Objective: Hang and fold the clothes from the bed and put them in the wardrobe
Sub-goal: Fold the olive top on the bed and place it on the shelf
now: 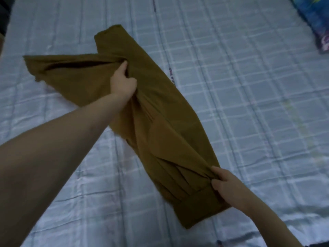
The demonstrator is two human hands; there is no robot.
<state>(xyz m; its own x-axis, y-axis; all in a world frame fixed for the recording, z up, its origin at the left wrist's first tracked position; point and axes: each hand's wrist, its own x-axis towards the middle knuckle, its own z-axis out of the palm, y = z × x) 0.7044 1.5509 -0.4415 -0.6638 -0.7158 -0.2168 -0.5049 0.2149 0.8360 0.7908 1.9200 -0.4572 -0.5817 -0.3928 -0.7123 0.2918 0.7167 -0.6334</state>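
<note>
Mustard-brown trousers point(160, 122) lie on a checked bed point(249, 86). Left hand point(122, 81) pinches the crotch, right hand point(226, 186) grips the waistband, pulling them taut for folding.

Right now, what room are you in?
Probably a bedroom: the brown garment lies on a bed with a checked blue sheet, and a colourful pillow or cushion sits at its corner.

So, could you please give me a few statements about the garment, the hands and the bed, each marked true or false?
1. The left hand pinches the brown garment near its middle. True.
2. The right hand is off the garment. False: its grip is on the near end.
3. The garment is on a hanger. False: none shows; it lies across the bed.
4. The bed cover is checked pale blue. True.
</note>
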